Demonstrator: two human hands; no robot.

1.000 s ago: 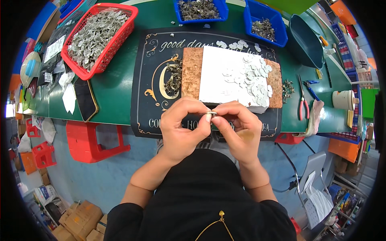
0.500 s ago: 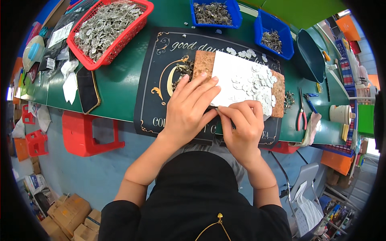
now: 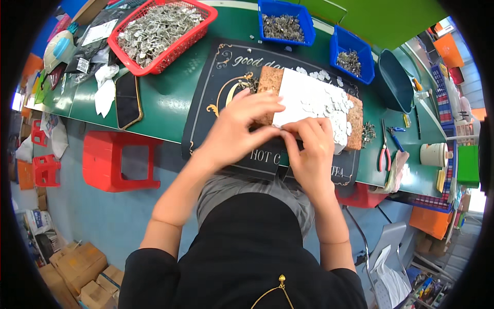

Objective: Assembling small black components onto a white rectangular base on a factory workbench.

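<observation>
Fingertips (image 3: 286, 126) meet at the near left corner of the white block (image 3: 294, 95).
Left hand (image 3: 234, 131) spread; right hand (image 3: 313, 149) pinching, on what I can't tell.

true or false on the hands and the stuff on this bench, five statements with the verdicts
1. The left hand and right hand come together close to the near edge of the white block. True.
2. The pink-handled pliers are in the right hand. False: they lie on the green table, to its right.
3. The red basket stands left of both blue bins. True.
4. Both blue bins are empty. False: each holds small metal parts.
5. White pieces cluster on the block's right side. True.
</observation>
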